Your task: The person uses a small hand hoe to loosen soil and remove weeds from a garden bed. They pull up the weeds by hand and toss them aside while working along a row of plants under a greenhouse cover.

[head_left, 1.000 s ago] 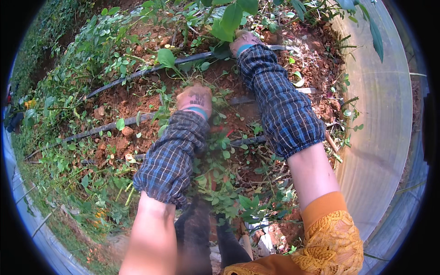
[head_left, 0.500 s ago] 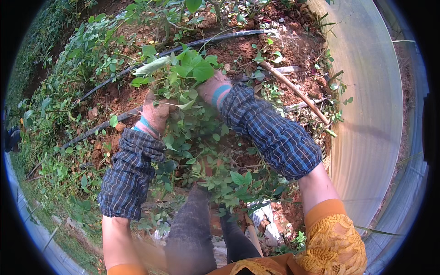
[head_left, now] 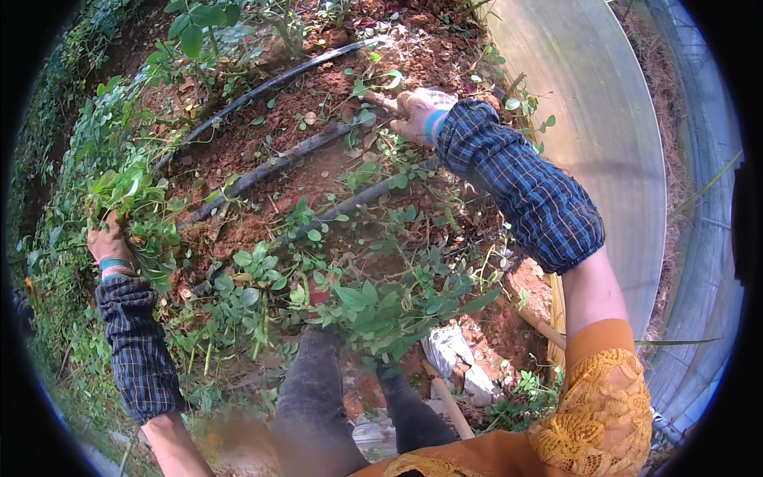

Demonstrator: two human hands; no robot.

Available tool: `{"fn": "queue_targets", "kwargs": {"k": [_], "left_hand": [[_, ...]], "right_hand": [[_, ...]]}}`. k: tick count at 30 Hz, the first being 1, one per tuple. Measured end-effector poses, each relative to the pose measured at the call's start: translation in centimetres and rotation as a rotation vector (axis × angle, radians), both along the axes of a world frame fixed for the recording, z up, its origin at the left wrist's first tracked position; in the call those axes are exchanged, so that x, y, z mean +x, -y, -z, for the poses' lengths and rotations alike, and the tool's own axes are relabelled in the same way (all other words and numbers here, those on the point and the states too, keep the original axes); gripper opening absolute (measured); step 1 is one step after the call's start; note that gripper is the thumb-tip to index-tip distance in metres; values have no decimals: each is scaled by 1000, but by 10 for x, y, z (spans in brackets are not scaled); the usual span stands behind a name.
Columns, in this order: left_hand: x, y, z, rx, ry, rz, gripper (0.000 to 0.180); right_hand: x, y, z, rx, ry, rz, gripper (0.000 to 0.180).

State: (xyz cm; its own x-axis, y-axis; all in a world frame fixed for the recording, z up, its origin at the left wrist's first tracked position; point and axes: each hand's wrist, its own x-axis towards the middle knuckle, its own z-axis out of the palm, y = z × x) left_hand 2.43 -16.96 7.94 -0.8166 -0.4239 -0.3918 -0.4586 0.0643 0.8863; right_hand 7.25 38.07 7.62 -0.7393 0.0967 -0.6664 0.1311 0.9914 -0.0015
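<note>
The left hand (head_left: 109, 241), in a soil-stained glove with a teal cuff band, is closed around a bunch of bright green leafy stems (head_left: 127, 189) spreading just above it. Rightward, black plastic tubes (head_left: 278, 164) cross reddish-brown soil (head_left: 330, 97). The right hand (head_left: 421, 116), also gloved, is partly curled; its grip cannot be told. Beyond it curves a pale translucent plastic sheet (head_left: 588, 119).

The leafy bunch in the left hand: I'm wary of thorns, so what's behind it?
More green foliage and reddish soil show past the leafy bunch. What lies directly behind is covered, so thorns can't be ruled out.
</note>
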Motion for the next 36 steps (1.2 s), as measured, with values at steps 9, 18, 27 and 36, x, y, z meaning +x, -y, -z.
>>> {"fn": "queue_targets", "kwargs": {"k": [9, 18, 27, 36], "left_hand": [[44, 4, -9, -1287, 214, 796, 53], [41, -123, 40, -1142, 460, 1291, 35], [35, -126, 51, -1119, 495, 1224, 35], [41, -117, 53, -1091, 467, 1222, 38]], "right_hand": [[25, -52, 15, -213, -260, 49, 26], [-1, -33, 20, -169, -405, -151, 36], [-46, 45, 48, -280, -309, 25, 32], [-60, 123, 40, -266, -281, -253, 33]]}}
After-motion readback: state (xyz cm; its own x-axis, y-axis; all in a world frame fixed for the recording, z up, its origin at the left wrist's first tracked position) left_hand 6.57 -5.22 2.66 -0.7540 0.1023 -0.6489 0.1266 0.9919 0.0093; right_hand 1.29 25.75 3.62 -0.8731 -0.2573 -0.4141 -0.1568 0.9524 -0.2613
